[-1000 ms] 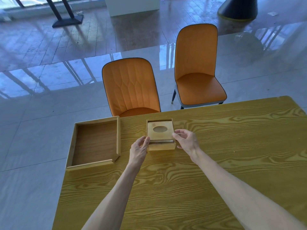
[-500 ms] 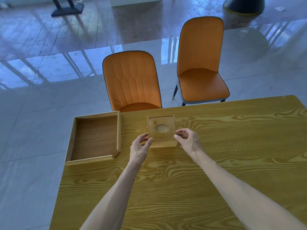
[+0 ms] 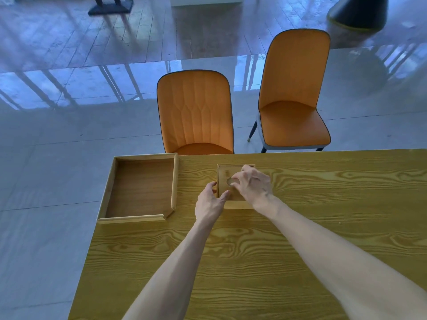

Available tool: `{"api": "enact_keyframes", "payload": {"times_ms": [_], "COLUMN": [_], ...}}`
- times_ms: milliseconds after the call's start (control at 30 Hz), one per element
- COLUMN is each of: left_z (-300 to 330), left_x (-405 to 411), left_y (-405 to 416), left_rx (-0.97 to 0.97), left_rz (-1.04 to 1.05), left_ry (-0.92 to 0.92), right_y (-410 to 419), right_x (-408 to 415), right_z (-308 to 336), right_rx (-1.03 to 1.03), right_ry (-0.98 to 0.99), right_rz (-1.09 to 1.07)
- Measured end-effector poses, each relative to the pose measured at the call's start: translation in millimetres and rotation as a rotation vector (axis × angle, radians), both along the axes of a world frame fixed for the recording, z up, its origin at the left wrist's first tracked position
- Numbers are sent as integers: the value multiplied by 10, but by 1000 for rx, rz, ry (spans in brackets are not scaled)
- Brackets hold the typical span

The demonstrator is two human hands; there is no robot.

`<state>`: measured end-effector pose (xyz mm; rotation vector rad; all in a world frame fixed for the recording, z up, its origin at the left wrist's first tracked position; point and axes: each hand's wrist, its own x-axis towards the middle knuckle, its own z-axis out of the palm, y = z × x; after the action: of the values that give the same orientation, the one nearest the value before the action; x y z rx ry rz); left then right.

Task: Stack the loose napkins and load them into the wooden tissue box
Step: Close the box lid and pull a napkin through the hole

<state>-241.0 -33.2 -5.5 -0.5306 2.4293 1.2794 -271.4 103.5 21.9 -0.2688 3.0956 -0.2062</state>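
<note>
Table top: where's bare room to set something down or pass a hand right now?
The table is bare right of the tissue box, out to the far edge, and across the whole near stretch around the forearms. The wooden tray at the left corner holds nothing. It is crowded at the box, where the left hand and right hand meet; the tray-to-box strip is narrow.

**Closed tissue box on the table**

The wooden box [image 3: 227,181] is sitting flat and square near the table's far edge, its lid lying in place on top, with an oval opening showing partly at the lid's middle.
</note>
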Motion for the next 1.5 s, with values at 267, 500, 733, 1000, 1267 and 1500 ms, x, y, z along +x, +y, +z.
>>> {"api": "enact_keyframes", "payload": {"times_ms": [267, 500, 733, 1000, 1267, 1500], "left_z": [-32, -34, -19, -9, -20, -18], "left_x": [51, 77, 76, 69, 78, 74], "left_y": [30, 58, 64, 68, 67, 74], "left_rx": [7, 15, 35, 58, 75, 82], "left_rz": [72, 108, 112, 113, 119, 130], "left_ry": [32, 44, 43, 42, 53, 40], "right_y": [-29, -24, 44, 186, 336, 234], "right_x": [-96, -125, -144, -46, 41, 21], "right_z": [-74, -88, -70, -158, -290, -237], "right_rx": [97, 172, 157, -184, -420, -340], "right_ry": [-50, -51, -47, -35, -15, 1], "right_rz": [58, 147, 266, 100, 50, 7]}}
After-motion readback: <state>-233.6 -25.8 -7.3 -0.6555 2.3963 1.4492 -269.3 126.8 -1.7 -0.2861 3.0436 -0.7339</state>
